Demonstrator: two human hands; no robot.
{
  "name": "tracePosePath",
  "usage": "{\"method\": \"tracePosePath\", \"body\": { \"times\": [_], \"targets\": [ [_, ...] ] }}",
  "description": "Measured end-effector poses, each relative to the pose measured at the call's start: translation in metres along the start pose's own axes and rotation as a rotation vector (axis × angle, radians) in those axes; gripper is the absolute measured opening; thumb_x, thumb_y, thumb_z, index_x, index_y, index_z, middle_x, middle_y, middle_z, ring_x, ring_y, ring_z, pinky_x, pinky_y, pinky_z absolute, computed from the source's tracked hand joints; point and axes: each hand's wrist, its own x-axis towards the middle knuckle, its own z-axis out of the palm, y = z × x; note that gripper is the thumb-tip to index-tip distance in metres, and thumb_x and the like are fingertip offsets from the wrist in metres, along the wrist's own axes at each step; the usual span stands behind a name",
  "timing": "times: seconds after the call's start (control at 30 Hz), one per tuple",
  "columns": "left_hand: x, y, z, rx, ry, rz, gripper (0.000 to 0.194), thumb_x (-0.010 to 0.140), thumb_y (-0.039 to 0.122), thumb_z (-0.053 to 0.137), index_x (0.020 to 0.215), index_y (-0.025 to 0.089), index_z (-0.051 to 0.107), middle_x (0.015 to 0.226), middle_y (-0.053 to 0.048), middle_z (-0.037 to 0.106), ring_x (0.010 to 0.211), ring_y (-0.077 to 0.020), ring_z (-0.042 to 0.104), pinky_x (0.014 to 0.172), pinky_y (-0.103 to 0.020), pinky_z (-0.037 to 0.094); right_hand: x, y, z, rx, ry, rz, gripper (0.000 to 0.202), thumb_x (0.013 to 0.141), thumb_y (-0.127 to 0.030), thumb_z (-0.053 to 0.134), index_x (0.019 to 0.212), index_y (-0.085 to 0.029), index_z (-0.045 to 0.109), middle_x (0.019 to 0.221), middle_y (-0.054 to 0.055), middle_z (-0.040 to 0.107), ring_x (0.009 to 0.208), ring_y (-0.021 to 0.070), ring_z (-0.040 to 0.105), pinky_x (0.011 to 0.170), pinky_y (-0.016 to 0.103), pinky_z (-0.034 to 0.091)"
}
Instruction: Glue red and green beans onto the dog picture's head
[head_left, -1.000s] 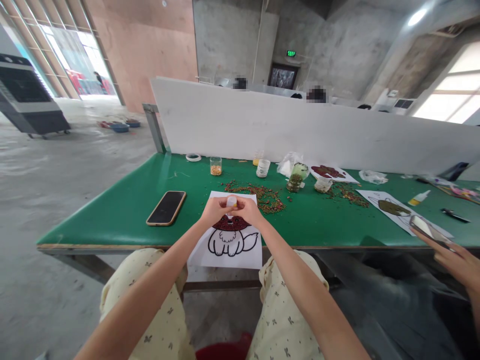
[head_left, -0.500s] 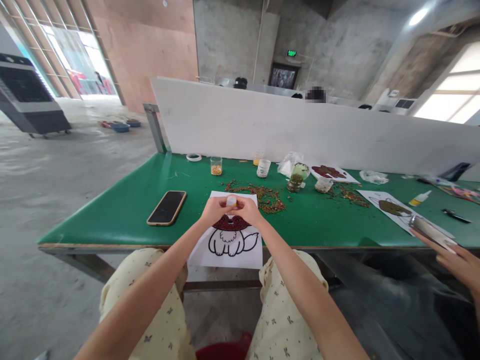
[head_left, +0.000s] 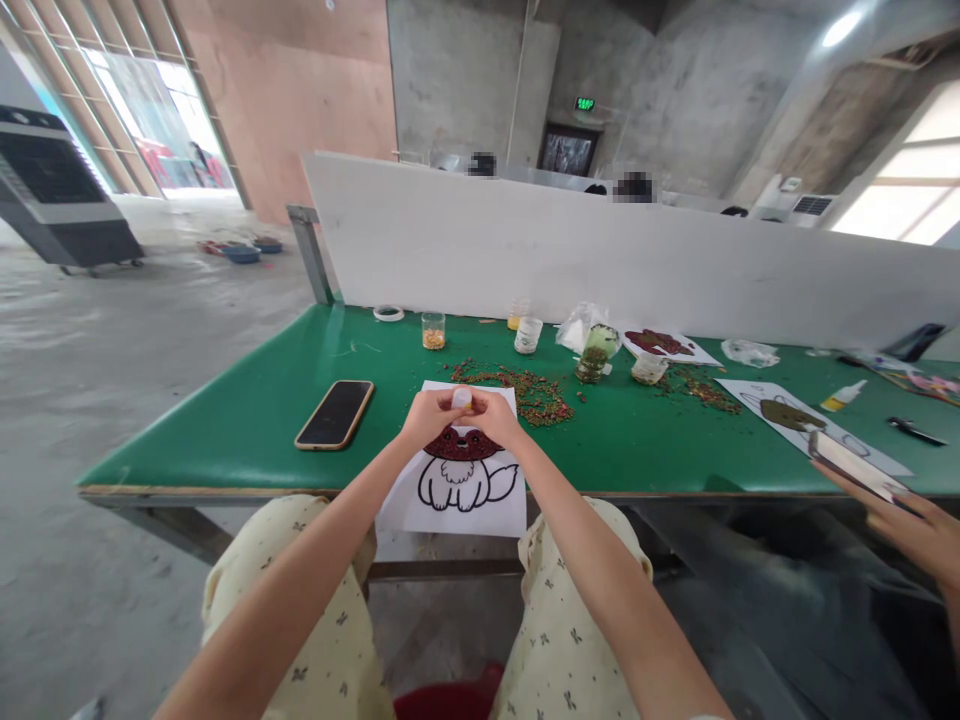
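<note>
Between the fingertips of my left hand (head_left: 427, 420) and my right hand (head_left: 496, 418) is a small white bottle (head_left: 461, 398) with a yellow band, much like a glue bottle. Both hands are closed around it, above the top of a paper drawing (head_left: 491, 515). The sheet shows a black-outlined animal with a bushy tail. Dark red grains (head_left: 459, 449) cover its face, while the body is plain white. My hands hide the upper part of the head. Just beyond them, mixed red and green grains (head_left: 544, 400) lie scattered on the green table (head_left: 247, 430).
A phone (head_left: 335, 415) lies left. Behind stand a cup of yellow kernels (head_left: 433, 332), a whitish cup (head_left: 528, 336) and a jar of green grains (head_left: 591, 364). At right, another person's hand (head_left: 911, 525) holds a phone (head_left: 855, 466) over another drawing (head_left: 784, 412), near a glue bottle (head_left: 844, 396).
My hands and the bottle stay in nearly the same place. The other person's phone has shifted slightly left and tilted.
</note>
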Motion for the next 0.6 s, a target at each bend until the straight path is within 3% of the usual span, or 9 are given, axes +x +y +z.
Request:
{"method": "tracePosePath", "body": {
  "times": [0.33, 0.6],
  "targets": [
    [0.003, -0.003, -0.0044, 0.02, 0.006, 0.015, 0.029, 0.067, 0.038, 0.064, 0.08, 0.013, 0.071, 0.073, -0.004, 0.071, 0.069, -0.0191, 0.062, 0.063, -0.025, 0.044, 0.0063, 0.0015, 0.0024, -0.045, 0.006, -0.04, 0.054, 0.053, -0.032, 0.077, 0.104, -0.019, 0.065, 0.095, 0.001, 0.066, 0.09, 0.0195, 0.06, 0.084, 0.033, 0.046],
    [0.0047, -0.0063, -0.0046, -0.021, -0.024, 0.005, 0.033, 0.068, 0.039, 0.063, 0.087, 0.013, 0.071, 0.08, -0.006, 0.072, 0.078, -0.0224, 0.064, 0.07, -0.028, 0.047, 0.0055, -0.003, 0.0036, 0.01, 0.022, -0.007, 0.054, 0.048, -0.029, 0.079, 0.099, -0.018, 0.065, 0.092, 0.001, 0.066, 0.088, 0.0197, 0.06, 0.081, 0.032, 0.047]
  ]
}}
